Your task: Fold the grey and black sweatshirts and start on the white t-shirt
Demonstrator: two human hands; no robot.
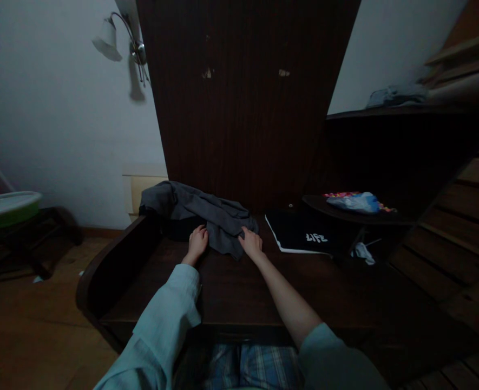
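A crumpled grey garment (223,216) lies along the back of the dark wooden desktop (239,292), its left part heaped against the raised side. My right hand (251,242) grips the garment's near right part between thumb and fingers. At the garment's near left edge, my left hand (198,241) is closed, with its fingers curled against the grey cloth. A piece of black cloth (182,227) shows under the garment, just beyond my left hand. The garment's far folds hide its full shape.
To the right lies a black flat item with white lettering (300,233). A small shelf (401,218) holds a clear plastic bag (356,202). A tall dark panel (243,108) rises behind the desktop. A green basin (12,214) sits on a stool at left, below a wall lamp (108,40).
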